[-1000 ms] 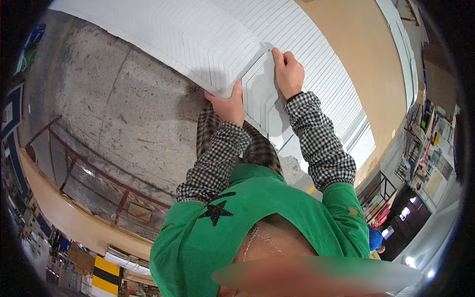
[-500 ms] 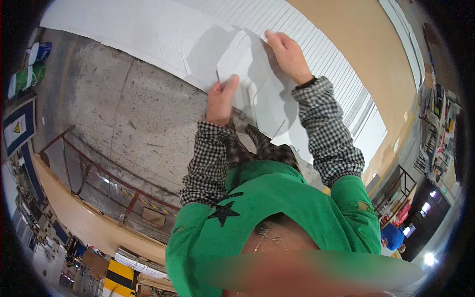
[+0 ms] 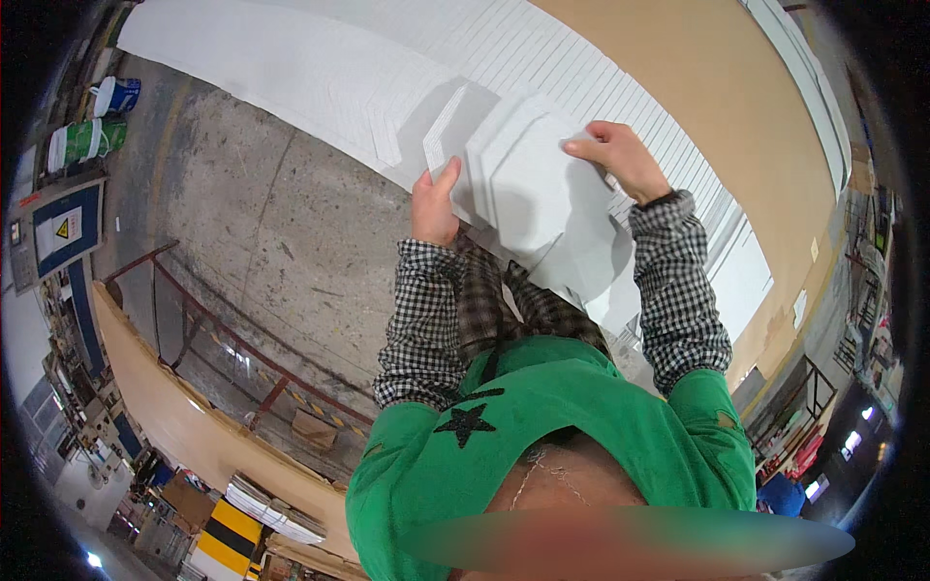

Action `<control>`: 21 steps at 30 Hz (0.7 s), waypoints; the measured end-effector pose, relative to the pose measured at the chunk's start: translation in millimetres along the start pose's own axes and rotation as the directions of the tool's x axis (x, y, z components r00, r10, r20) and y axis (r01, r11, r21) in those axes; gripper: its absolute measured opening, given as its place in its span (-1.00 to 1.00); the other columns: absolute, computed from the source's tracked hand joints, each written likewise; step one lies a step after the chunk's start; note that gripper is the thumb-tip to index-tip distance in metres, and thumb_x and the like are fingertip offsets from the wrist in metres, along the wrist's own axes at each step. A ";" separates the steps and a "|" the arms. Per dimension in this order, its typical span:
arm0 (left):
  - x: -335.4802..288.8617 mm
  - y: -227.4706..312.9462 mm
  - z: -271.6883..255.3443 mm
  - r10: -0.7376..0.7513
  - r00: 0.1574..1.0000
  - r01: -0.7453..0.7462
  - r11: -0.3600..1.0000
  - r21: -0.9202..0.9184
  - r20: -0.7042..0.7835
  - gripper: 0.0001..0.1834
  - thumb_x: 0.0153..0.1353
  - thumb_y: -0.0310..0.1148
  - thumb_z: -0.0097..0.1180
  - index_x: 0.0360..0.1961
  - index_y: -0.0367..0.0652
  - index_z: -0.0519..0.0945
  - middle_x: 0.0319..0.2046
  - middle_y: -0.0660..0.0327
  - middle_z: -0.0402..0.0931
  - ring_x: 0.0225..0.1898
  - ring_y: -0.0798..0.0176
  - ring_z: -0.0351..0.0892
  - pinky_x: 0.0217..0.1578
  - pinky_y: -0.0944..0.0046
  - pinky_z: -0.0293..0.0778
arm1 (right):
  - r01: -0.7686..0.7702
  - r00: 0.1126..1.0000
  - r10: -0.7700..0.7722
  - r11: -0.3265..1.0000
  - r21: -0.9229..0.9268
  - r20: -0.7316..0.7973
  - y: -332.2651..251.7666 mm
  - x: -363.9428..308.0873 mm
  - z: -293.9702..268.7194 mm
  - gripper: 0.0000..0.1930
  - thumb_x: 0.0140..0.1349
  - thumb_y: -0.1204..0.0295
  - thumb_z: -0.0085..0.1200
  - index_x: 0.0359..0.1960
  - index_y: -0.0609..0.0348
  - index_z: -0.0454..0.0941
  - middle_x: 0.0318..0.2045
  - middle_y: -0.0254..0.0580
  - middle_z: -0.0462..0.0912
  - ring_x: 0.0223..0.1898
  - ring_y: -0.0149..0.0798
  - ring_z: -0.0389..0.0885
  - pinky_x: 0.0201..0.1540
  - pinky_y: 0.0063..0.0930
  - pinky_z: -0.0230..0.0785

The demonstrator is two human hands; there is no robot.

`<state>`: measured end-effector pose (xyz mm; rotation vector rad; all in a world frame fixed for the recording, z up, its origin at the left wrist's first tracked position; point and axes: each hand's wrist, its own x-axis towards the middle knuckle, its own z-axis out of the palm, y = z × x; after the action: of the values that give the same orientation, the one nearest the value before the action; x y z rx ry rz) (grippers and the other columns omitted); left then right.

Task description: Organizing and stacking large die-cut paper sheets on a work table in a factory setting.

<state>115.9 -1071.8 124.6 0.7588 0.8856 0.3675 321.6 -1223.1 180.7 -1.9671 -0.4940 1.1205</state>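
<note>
A small stack of white cut sheets (image 3: 547, 165) with angled corners is tilted above a long spread of overlapping white sheets (image 3: 320, 73). My right hand (image 3: 628, 163) grips the right edge of the stack, thumb on top; its other fingers are partly hidden. Beside the stack's lower left edge is my left hand (image 3: 436, 205), thumb and forefinger stretched up and apart. No sheet shows clearly between them. Another angled white edge (image 3: 446, 121) rises just beyond that hand, with a shadow around it.
Brown board (image 3: 717, 87) borders the sheets on the right. Worn concrete floor (image 3: 262, 194) lies to the left, with a rusty metal rail (image 3: 208, 320) along it. Blue (image 3: 118, 95) and green (image 3: 87, 143) buckets stand at the far left.
The stack has shifted right and its broad face now shows more fully. My right hand has moved right and nearer to me; my left hand remains near the sheets' left edge.
</note>
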 end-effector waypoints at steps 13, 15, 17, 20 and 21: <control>-20.7 -28.9 -13.9 -0.018 0.986 -0.040 0.940 0.338 0.167 -0.56 0.19 -0.24 0.02 -0.08 -0.47 0.43 -0.08 0.02 0.46 -0.08 0.15 0.44 0.02 0.21 0.27 | 0.178 0.960 -0.244 0.908 -0.380 -0.134 40.6 22.0 34.8 -0.54 0.03 0.11 0.14 -0.29 0.35 0.52 -0.46 -0.09 0.55 -0.42 -0.27 0.48 -0.31 -0.43 0.34; -22.5 -3.5 8.6 0.025 0.999 -0.036 0.848 0.529 0.028 -0.61 0.15 -0.31 0.08 -0.17 -0.50 0.48 -0.14 0.02 0.50 -0.15 0.20 0.47 -0.04 0.25 0.31 | 0.239 0.923 -0.337 0.882 -0.406 -0.188 34.5 17.3 35.1 -0.52 0.06 0.08 0.09 -0.28 0.36 0.53 -0.35 0.05 0.56 -0.30 -0.07 0.49 -0.19 -0.33 0.33; -43.4 11.8 19.5 0.188 0.968 -0.252 0.774 0.581 0.169 -0.64 0.11 -0.41 0.12 -0.15 -0.50 0.46 -0.16 0.04 0.50 -0.19 0.23 0.48 -0.08 0.28 0.34 | 0.307 0.879 -0.398 0.893 -0.329 -0.261 45.5 0.3 20.1 -0.54 0.06 0.06 0.07 -0.27 0.28 0.56 -0.26 0.11 0.55 -0.12 0.02 0.46 -0.03 -0.27 0.29; -48.9 6.8 14.5 0.348 0.912 -0.410 0.740 0.532 0.220 -0.65 0.11 -0.44 0.12 -0.14 -0.51 0.45 -0.20 0.09 0.50 -0.19 0.26 0.47 -0.11 0.32 0.35 | 0.075 0.659 -0.399 0.878 -0.473 -0.638 116.7 -41.9 -78.0 -0.55 0.06 0.06 0.09 -0.21 0.20 0.56 -0.22 0.07 0.55 -0.11 0.00 0.47 -0.02 -0.26 0.30; -37.2 6.3 7.0 0.322 0.920 -0.392 0.745 0.541 0.223 -0.63 0.11 -0.42 0.12 -0.13 -0.52 0.44 -0.19 0.11 0.49 -0.18 0.25 0.47 -0.11 0.32 0.36 | -0.105 0.643 -0.335 0.852 -0.513 -0.688 147.9 -64.3 -119.2 -0.49 0.04 0.00 0.08 -0.15 0.18 0.53 -0.17 0.03 0.53 -0.07 -0.01 0.45 0.02 -0.26 0.27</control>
<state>99.5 -1092.1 152.7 1.5211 0.7377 0.3902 380.7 -1408.3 131.3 -2.5883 -0.4642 -0.0500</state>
